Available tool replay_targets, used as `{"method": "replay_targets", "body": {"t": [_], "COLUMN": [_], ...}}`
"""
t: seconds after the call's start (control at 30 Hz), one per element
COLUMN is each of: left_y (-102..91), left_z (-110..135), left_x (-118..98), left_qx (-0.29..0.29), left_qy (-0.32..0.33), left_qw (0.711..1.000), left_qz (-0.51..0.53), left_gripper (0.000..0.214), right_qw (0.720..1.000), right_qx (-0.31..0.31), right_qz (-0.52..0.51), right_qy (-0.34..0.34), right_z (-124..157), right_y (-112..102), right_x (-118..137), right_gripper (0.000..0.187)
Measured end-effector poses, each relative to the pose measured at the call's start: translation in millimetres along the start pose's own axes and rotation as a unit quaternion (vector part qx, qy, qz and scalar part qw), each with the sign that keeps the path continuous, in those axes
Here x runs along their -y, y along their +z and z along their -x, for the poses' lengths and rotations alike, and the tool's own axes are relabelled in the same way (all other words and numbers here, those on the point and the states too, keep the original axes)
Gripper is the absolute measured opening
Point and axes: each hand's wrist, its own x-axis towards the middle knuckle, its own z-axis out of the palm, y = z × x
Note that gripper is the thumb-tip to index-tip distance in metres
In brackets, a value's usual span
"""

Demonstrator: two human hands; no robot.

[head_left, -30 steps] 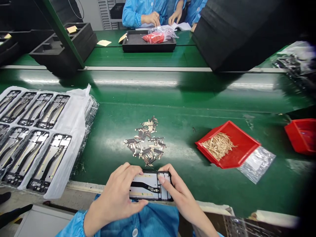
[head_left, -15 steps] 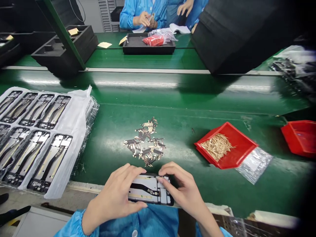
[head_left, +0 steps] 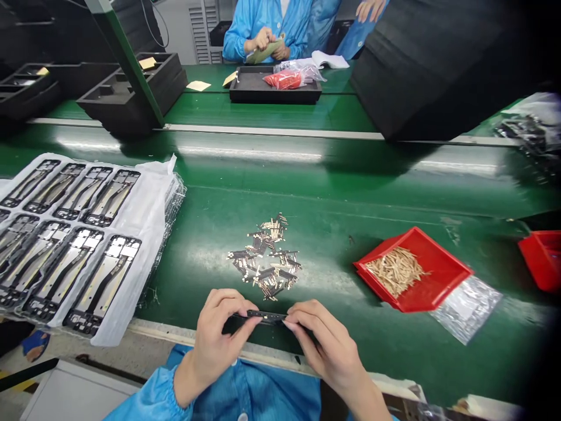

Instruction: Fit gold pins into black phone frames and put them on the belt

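Note:
My left hand [head_left: 217,339] and my right hand [head_left: 326,348] both grip a black phone frame [head_left: 263,316] at the near edge of the green belt. The frame is tilted so that only its thin edge shows between my fingertips. Just beyond it lies a loose pile of small gold and black metal parts [head_left: 265,266] on the belt.
A clear tray of phone frames [head_left: 65,240] on white plastic lies at the left. A red bin of gold pins [head_left: 414,269] sits on a plastic bag at the right, another red bin [head_left: 543,257] farther right. Black foam trays [head_left: 127,88] and workers in blue stand across the belt.
The phone frame has been tipped from lying flat and face-up to edge-on between my fingers. My view has shifted slightly downward.

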Motion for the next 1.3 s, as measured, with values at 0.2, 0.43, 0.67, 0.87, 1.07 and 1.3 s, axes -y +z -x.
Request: {"method": "replay_targets", "body": {"t": [0.2, 0.43, 0.67, 0.87, 1.07, 1.3], "left_y": [7.9, 9.2, 8.5, 2.7, -3.3, -20.0], "left_z": [4.8, 5.8, 6.2, 2.5, -0.7, -6.1], "left_x": [6.6, 9.6, 8.7, 9.2, -1.7, -4.5], "left_qx": [-0.054, -0.069, -0.080, -0.023, 0.030, 0.035], "left_qy": [0.039, 0.047, 0.089, 0.089, -0.038, -0.058], "left_qw": [0.998, 0.996, 0.991, 0.996, 0.998, 0.998], "left_qz": [-0.010, -0.017, -0.060, -0.017, 0.038, 0.020], "left_gripper": [0.026, 0.034, 0.036, 0.027, 0.021, 0.022], "right_qw": [0.999, 0.997, 0.982, 0.962, 0.940, 0.943], "right_qx": [-0.027, -0.041, -0.052, 0.059, 0.071, 0.156], "right_qz": [0.001, -0.004, -0.068, -0.147, -0.151, -0.120], "right_qy": [0.025, 0.058, 0.167, 0.221, 0.298, 0.269], "right_z": [3.1, 5.5, 10.2, 7.4, 11.4, -20.8], "right_y": [6.6, 9.9, 19.2, 12.5, 15.8, 1.2], "right_x": [3.1, 5.0, 2.8, 3.1, 7.7, 3.1], "right_gripper": [0.033, 0.034, 0.017, 0.017, 0.027, 0.027]}}
